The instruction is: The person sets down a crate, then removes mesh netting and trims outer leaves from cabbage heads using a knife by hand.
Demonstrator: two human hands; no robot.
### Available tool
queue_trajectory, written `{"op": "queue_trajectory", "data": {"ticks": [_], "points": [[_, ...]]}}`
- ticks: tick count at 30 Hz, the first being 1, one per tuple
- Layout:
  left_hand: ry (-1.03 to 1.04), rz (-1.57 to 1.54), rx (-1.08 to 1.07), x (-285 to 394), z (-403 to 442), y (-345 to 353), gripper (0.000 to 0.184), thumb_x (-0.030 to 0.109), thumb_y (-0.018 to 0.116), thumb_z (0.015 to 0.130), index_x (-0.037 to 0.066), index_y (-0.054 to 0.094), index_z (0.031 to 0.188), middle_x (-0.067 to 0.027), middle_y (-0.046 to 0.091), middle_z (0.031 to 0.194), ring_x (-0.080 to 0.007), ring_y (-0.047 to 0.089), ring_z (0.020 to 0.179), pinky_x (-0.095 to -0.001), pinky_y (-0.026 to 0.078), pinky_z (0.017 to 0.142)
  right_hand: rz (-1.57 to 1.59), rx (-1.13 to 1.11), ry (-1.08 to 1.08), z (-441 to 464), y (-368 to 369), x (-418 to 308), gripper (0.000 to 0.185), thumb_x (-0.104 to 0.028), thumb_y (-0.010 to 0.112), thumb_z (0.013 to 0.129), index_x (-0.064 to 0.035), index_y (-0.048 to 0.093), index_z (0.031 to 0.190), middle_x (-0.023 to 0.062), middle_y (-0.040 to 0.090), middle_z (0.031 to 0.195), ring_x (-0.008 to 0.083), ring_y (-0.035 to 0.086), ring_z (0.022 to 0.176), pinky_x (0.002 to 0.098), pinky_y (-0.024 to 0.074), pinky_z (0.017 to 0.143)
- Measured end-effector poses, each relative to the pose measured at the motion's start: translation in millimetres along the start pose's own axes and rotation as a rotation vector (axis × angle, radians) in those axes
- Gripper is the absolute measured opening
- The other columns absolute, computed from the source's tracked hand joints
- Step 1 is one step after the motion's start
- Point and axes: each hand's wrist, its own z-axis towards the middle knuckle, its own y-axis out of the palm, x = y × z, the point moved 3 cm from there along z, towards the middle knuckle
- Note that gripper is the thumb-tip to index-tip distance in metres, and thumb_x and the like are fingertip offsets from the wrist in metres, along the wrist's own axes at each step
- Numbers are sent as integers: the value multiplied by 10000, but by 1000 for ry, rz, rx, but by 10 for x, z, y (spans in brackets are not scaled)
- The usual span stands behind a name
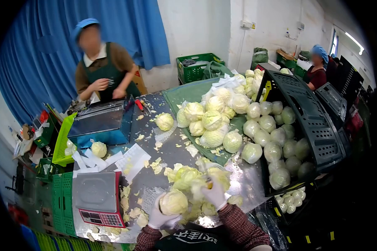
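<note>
My left hand (158, 215), in a white glove, cups a pale green cabbage (174, 202) from its left side and below. My right hand (215, 193), also gloved in white, is closed just right of that cabbage. A small yellowish piece (209, 183) shows at its fingers; blur hides what it is. Loose cabbage leaves (184, 178) are heaped just beyond both hands. White foam netting (150, 196) lies left of the held cabbage.
A scale (97, 192) stands at left. Netted cabbages (213, 119) pile up mid-table; a tilted dark crate (310, 108) holds wrapped cabbages (273, 151) at right. A red-handled tool (139, 104) lies near a metal box (98, 121). A co-worker (107, 71) stands opposite, another person (316, 69) far right.
</note>
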Motion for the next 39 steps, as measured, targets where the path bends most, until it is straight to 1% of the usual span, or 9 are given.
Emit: {"op": "queue_trajectory", "data": {"ticks": [4,12,16,21,24,25,27,31,39], "points": [[-24,-552,-158,265,-48,-284,996,88,891,544,70,346,1378,-133,448,1369,-265,453,1271,-416,403,1058,-310,57,-186,142,-231,-331,523,-327,741,734,-51,590,1152,56,575,757,171,541,635,288,457,605],[203,-38,-210,734,46,-357,1010,64,904,503,55,368,1359,-171,433,1395,-286,444,1286,-427,380,1066,-189,-617,-157,-274,116,-1161,763,-535,711,761,-42,509,1308,153,657,1033,243,639,939,324,495,805],[199,20,-275,710,51,-414,1029,68,933,439,79,405,1322,-196,402,1413,-297,408,1311,-428,349,1084,29,-601,-285,-226,192,-871,683,-452,717,785,-39,523,1292,108,664,928,181,635,755,293,505,673],[62,-412,-163,350,22,-435,1013,126,916,499,79,377,1355,-162,443,1381,-300,438,1284,-456,352,1086,350,-598,253,-113,216,-467,465,-323,673,826,-51,573,1190,18,621,808,57,500,494,204,387,432],[-48,-999,19,378,16,-236,1013,267,891,554,89,345,1389,-140,440,1384,-305,431,1287,-497,352,1082,460,-494,417,-22,75,-376,449,-310,687,817,-53,587,1172,9,602,772,103,555,643,216,452,560],[-41,-1104,42,443,10,-227,995,322,862,591,100,329,1402,-139,417,1402,-312,417,1296,-520,346,1081,455,-520,402,-5,81,-317,449,-310,687,817,-53,587,1172,9,602,772,103,555,643,216,452,560],[-20,-1313,90,571,-1,-208,967,433,802,665,121,297,1428,-136,371,1437,-325,390,1314,-566,334,1077,-498,-124,-348,20,33,-309,454,-335,677,814,-78,582,1176,74,622,814,144,578,650,264,478,607],[-78,-1092,101,160,-32,-317,890,452,753,726,107,318,1422,-142,411,1415,-328,426,1283,-528,364,1063,-143,-306,-184,-157,34,-863,531,-389,736,762,-55,600,1150,113,639,997,207,643,865,292,506,702],[-118,-651,232,118,-24,-220,776,254,764,778,40,336,1388,-107,527,1282,-232,543,1155,-381,436,1010,-319,-245,-564,-419,409,-1385,615,-455,703,779,-122,538,1269,65,604,1133,267,641,902,337,519,754]]}}
